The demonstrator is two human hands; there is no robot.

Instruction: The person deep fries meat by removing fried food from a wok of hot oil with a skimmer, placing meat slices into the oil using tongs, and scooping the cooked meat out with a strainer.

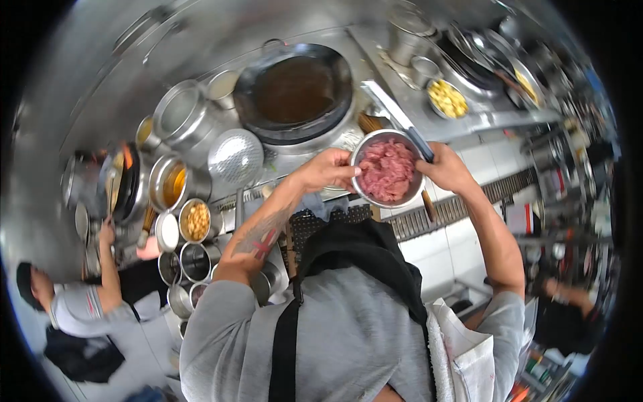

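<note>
A round metal bowl (358,189) filled with raw sliced meat (387,170) is held in front of my body, over the front edge of the stove. My left hand (328,170) grips its left rim, thumb on the inner edge. At the opposite rim, my right hand (445,167) closes on the bowl and on the dark handle of a knife-like tool (396,112), whose long flat metal blade points away to the upper left. Behind the bowl sits a large black wok (295,90) with dark liquid in it. A perforated ladle (236,158) rests left of my left hand.
Pots and containers stand on the left, among them a tub of light brown pieces (195,221). A bowl of yellow chunks (447,99) is on the right counter. A co-worker (87,295) works at the far left; another person (569,308) is at right. A floor grate (469,201) runs below.
</note>
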